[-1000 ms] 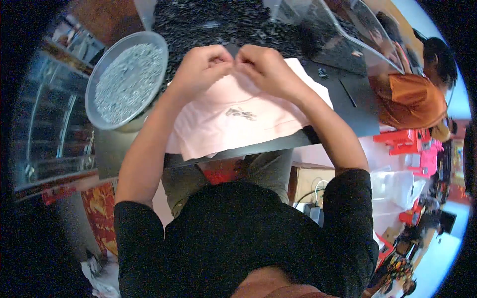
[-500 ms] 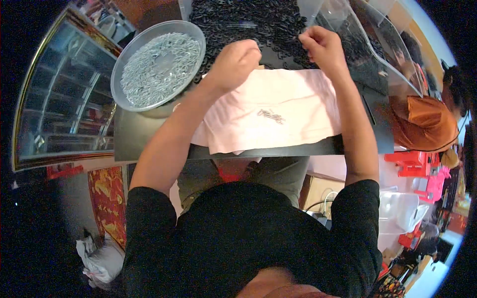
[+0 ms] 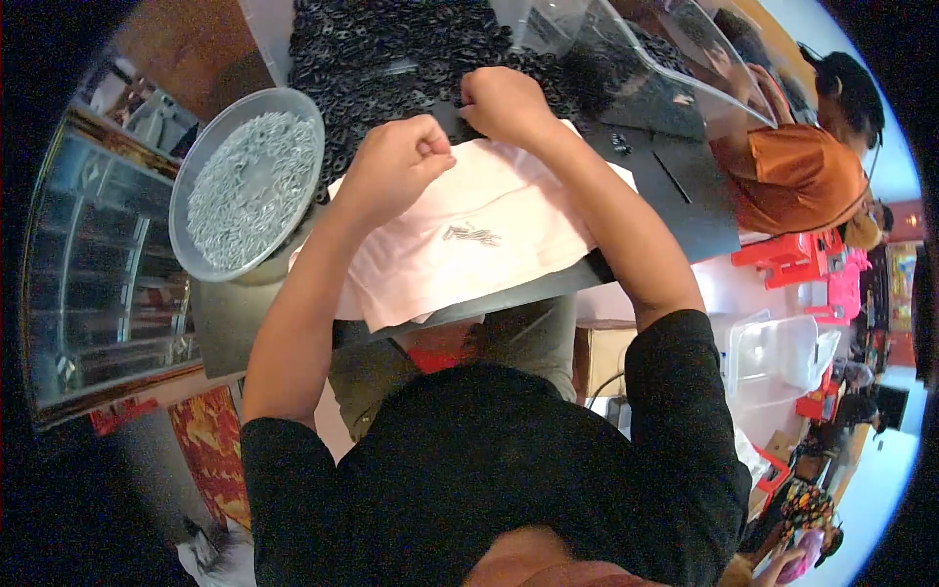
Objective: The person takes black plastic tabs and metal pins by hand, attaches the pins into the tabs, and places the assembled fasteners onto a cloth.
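Note:
My left hand (image 3: 399, 161) is closed in a pinch above the left part of a pale pink cloth (image 3: 421, 279); whatever its fingertips hold is too small to make out. Just beyond the cloth, at the near edge of a spread of small black flat pieces (image 3: 391, 44), is my right hand (image 3: 504, 103). Its fingers are curled together, and their contents are hidden. A little heap of thin metal pieces (image 3: 472, 235) lies on the cloth between my forearms.
To the left stands a round clear bowl (image 3: 210, 271) of small silvery metal pieces (image 3: 245, 196). A clear plastic bin (image 3: 675, 73) is at the far right, near a dark thin stick (image 3: 671, 176). A person in an orange shirt (image 3: 807, 176) sits to the right.
My right hand has come left, closer to my left hand. The view has turned, so the table and bowl appear shifted left. The metal heap stays on the cloth.

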Available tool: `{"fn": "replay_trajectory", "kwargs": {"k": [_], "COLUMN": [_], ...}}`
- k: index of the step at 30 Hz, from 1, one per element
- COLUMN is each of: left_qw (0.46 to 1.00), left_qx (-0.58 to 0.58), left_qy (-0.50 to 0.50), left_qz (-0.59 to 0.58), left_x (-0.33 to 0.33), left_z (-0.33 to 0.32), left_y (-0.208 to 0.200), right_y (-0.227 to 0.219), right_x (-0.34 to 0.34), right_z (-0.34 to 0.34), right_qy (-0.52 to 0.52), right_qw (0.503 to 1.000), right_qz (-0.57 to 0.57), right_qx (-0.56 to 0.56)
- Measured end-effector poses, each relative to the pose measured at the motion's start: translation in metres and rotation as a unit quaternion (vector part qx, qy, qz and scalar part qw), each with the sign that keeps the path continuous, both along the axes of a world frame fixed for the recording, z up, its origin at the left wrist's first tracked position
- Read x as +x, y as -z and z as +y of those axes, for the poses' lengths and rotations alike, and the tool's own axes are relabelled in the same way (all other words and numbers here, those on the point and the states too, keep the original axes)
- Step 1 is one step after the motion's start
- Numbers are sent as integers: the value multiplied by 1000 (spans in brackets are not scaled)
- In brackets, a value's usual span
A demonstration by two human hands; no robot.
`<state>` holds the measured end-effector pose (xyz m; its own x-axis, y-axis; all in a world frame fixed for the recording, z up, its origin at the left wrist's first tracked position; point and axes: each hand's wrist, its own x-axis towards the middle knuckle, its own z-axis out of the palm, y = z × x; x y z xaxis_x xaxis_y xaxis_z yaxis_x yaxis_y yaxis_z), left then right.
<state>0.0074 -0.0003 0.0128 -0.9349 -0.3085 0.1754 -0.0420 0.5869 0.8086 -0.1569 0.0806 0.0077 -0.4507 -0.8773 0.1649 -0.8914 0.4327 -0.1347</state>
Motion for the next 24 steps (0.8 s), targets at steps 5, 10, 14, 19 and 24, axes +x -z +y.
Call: {"fn": "replay_trajectory", "kwargs": {"k": [5, 10, 14, 19, 24], "left_qw": [999, 998, 999, 999, 999], "left_qx": [-47, -56, -19, 45, 6], "left_qy": [17, -1, -10, -13, -32], "left_qz": [3, 22, 39, 14, 36], "left_x": [-1, -2, -4, -5, -3], "left_z": [4, 3, 1, 6, 6], "left_y": [-2, 1, 9, 3, 0], "right_y": [-4, -9, -4, -2, -7], "right_x": [3, 17, 20, 16, 20], "right_z": [3, 10, 11, 11, 11], "right_qy": [3, -52, -69, -40, -44], "right_qw": [1000, 996, 991, 996, 992], "right_qz": [-4, 74, 115, 81, 89], "right_qx": [3, -5, -30, -6, -82]}}
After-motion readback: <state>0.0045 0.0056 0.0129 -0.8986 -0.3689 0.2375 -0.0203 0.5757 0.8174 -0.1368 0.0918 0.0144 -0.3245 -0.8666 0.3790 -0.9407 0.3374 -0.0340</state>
